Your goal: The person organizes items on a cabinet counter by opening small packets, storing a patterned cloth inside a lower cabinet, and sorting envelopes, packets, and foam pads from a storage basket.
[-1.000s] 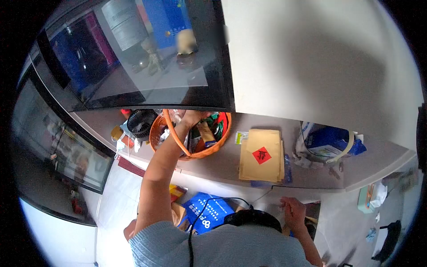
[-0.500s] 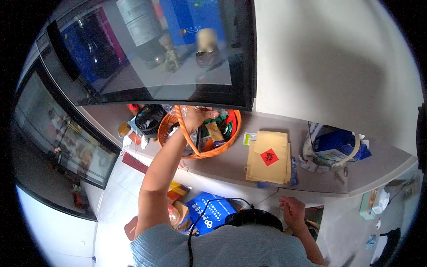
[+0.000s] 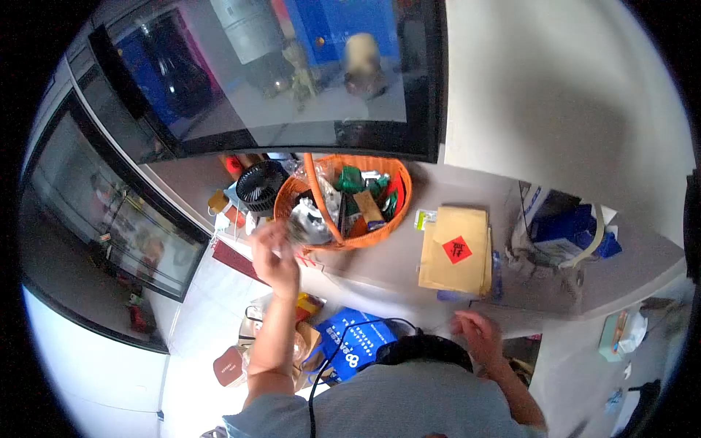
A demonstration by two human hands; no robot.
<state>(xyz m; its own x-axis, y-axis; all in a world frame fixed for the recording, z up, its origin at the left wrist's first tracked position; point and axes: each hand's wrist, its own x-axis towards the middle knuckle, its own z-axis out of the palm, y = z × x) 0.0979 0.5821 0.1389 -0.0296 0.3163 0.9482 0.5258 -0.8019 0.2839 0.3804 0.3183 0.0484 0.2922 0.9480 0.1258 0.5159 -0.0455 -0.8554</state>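
Observation:
Just in front of the orange wicker basket (image 3: pixel 400 219), my left hand (image 3: pixel 275 255) is raised, blurred by motion. Its fingers are bent together around something small and blurred at the fingertips that I cannot make out. The basket holds a green packet (image 3: pixel 350 179), a brown packet (image 3: pixel 368 207), a silvery plastic bag (image 3: pixel 309 221) and red items. My right hand (image 3: pixel 478 334) hovers near the counter's front edge, fingers loosely bent and slightly apart, with nothing visible in it. Yellow envelopes (image 3: pixel 467 266) with a red diamond label lie beyond it on the counter (image 3: pixel 372 277).
A black fan (image 3: pixel 261 185) stands left of the basket. A glass-fronted cabinet (image 3: pixel 292 139) overhangs the counter. To the right is a clear bag (image 3: pixel 522 252) with blue boxes. Below, a blue bag (image 3: pixel 349 337) and a brown stool (image 3: pixel 229 366) are on the floor.
My left hand has come out of the basket and moved down and left, clear of the rim. My right hand has stayed near its place. The whole view has shifted slightly.

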